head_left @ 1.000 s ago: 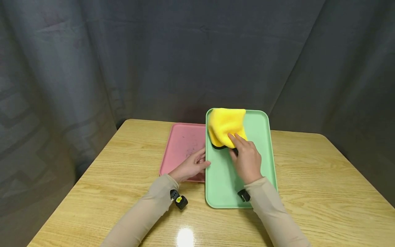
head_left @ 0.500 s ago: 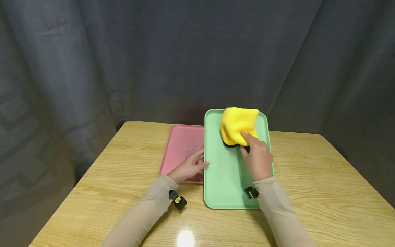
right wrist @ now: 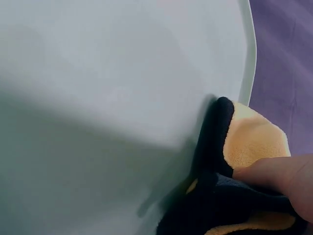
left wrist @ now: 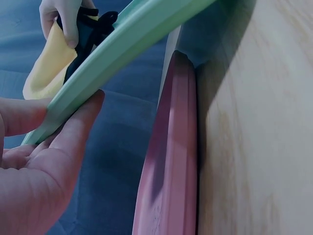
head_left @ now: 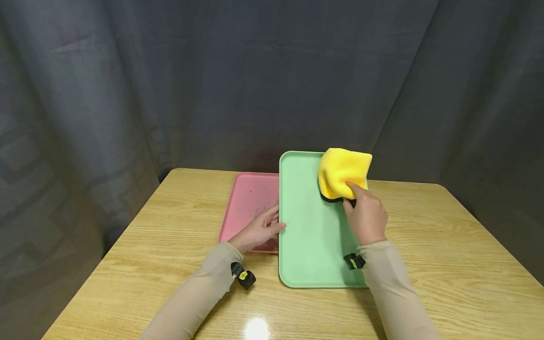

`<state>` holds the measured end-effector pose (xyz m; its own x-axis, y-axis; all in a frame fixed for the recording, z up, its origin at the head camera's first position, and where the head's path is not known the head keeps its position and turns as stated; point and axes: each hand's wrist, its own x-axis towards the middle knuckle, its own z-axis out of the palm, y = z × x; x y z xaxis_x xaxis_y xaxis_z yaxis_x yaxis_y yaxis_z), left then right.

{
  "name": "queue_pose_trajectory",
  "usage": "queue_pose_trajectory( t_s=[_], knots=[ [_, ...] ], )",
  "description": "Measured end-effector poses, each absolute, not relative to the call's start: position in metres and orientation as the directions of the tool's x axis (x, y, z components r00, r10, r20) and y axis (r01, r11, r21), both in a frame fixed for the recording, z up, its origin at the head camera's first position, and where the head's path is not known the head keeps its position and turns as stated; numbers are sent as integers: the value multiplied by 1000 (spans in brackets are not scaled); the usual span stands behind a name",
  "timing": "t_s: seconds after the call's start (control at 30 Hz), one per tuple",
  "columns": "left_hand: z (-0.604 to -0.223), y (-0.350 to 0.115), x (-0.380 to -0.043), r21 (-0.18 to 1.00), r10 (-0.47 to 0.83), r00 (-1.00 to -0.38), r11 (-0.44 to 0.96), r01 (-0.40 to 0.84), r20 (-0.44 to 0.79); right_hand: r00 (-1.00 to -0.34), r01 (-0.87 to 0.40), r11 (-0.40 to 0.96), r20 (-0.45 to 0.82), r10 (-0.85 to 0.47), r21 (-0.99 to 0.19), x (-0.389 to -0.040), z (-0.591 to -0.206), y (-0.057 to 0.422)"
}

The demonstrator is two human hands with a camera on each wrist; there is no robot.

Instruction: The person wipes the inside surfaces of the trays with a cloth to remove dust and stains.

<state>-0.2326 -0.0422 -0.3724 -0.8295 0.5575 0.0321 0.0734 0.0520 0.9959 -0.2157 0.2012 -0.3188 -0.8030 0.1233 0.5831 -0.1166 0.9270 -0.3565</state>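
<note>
A green tray point(head_left: 310, 236) is held tilted up above the table by my left hand point(head_left: 259, 230). In the left wrist view the thumb lies on the tray's inner side and the fingers point(left wrist: 80, 122) go behind its rim. My right hand point(head_left: 367, 217) pinches a folded yellow cloth point(head_left: 343, 172) with a dark underside, near the tray's upper right corner. In the right wrist view the cloth point(right wrist: 254, 139) lies against the tray surface by the rim, with the thumb on it. The tray's face shows no marks.
A pink tray point(head_left: 248, 203) with dark marks lies on the wooden table point(head_left: 182, 212) to the left, partly hidden behind the green tray. A dark curtain point(head_left: 272, 94) hangs beyond the table's back edge.
My right hand has slid the yellow cloth rightward along the top of the green tray, from its left corner to its right one. The left hand keeps its grip almost in place.
</note>
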Motion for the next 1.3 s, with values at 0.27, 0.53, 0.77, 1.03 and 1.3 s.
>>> queue_pose_trajectory(
  t_s=[0.27, 0.53, 0.77, 1.03, 1.3],
  knots=[
    [-372, -42, -235, 997, 561, -827, 49, 67, 28, -835, -76, 933, 534, 133, -352, -215, -316, 206],
    [-373, -42, -235, 996, 564, -826, 51, 68, 27, -840, -90, 935, 530, 113, -342, -216, -318, 205],
    [-374, -41, -236, 997, 573, -819, 34, 71, 39, -842, -123, 933, 533, 82, -338, -215, -317, 200],
    [-373, -40, -235, 997, 575, -817, 39, 71, 36, -820, -182, 930, 571, 35, -319, -213, -321, 190],
    [-371, -41, -234, 997, 583, -811, 33, 69, 37, -800, -250, 919, 599, -19, -305, -210, -325, 175]
  ],
)
